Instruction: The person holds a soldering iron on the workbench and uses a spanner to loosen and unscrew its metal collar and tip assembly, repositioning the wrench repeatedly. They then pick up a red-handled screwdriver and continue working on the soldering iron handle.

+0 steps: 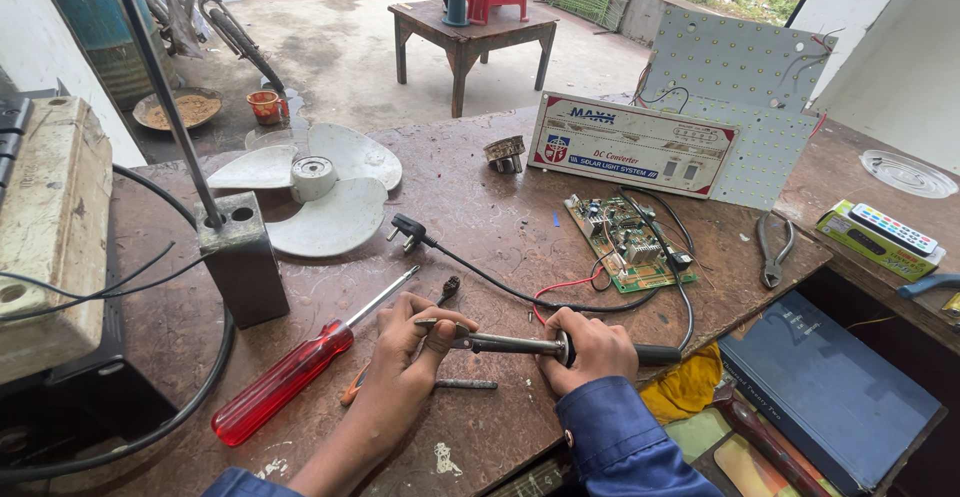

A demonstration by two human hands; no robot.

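While both hands grip, soldering iron [520, 344] lies horiz., tip left.

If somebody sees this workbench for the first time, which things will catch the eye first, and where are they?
At the front, the right hand grips a soldering iron, and the left hand pinches its tip. To their left a red-handled screwdriver lies slanted on the brown bench. Further back lie a white fan blade on the left and a green circuit board on the right.
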